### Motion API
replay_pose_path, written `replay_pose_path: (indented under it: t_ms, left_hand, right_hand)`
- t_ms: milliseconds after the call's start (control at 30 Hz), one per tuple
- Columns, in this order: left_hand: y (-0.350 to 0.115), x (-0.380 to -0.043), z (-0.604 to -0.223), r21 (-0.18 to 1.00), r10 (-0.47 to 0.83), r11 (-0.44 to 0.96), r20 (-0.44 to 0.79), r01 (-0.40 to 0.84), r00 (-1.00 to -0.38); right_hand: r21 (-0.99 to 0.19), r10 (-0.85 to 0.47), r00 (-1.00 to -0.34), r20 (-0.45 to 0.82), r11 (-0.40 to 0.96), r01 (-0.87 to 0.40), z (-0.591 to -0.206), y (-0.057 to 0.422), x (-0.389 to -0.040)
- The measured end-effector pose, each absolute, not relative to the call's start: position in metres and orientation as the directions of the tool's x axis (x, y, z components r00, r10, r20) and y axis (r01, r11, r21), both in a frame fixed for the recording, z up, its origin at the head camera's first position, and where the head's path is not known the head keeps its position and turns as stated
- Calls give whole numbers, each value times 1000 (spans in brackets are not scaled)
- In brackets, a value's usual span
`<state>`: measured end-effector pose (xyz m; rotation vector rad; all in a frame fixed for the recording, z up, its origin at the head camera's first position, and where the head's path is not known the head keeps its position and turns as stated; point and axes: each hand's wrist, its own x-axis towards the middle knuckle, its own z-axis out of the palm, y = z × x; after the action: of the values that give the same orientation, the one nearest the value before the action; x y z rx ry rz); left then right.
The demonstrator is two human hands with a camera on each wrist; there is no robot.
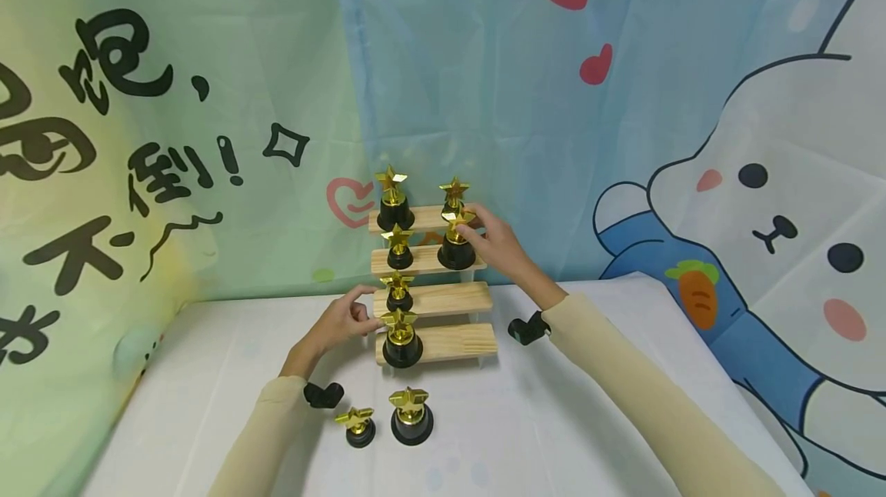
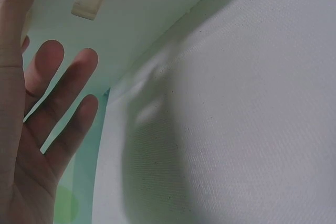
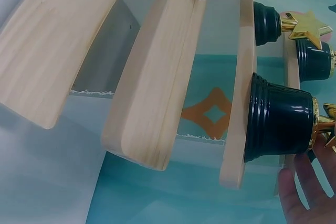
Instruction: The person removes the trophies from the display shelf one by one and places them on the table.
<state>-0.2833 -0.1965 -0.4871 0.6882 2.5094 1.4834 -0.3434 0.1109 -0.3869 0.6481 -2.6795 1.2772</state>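
My right hand (image 1: 494, 243) is at the right end of the second step from the top. Its thumb and index finger pinch the gold star of a large star trophy (image 1: 457, 251), whose black base sits on that step. In the right wrist view, the fingers (image 3: 310, 182) lie just beyond this trophy's base (image 3: 281, 121). My left hand (image 1: 342, 321) is at the left side of the stand, its thumb tip right by the large trophy (image 1: 402, 343) on the lowest step. The other left fingers (image 2: 65, 82) spread loosely with nothing in them.
The four-step wooden stand (image 1: 460, 341) also bears small trophies (image 1: 399, 251) on the left and two at the top. In front, on the white cloth (image 1: 540, 435), stand a small trophy (image 1: 360, 432) and a large one (image 1: 412, 424). A printed curtain (image 1: 477, 81) hangs close behind.
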Motion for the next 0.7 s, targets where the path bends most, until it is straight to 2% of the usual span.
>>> replay_pose_path:
  t_ms: [433, 700]
  left_hand:
    - [-196, -284, -487, 861, 447, 420, 77, 286, -891]
    - [-196, -285, -487, 863, 440, 423, 71, 276, -895]
  right_hand:
    - [-702, -354, -871, 341, 520, -486, -391, 116, -340]
    - [-705, -376, -859, 347, 500, -503, -381, 119, -323]
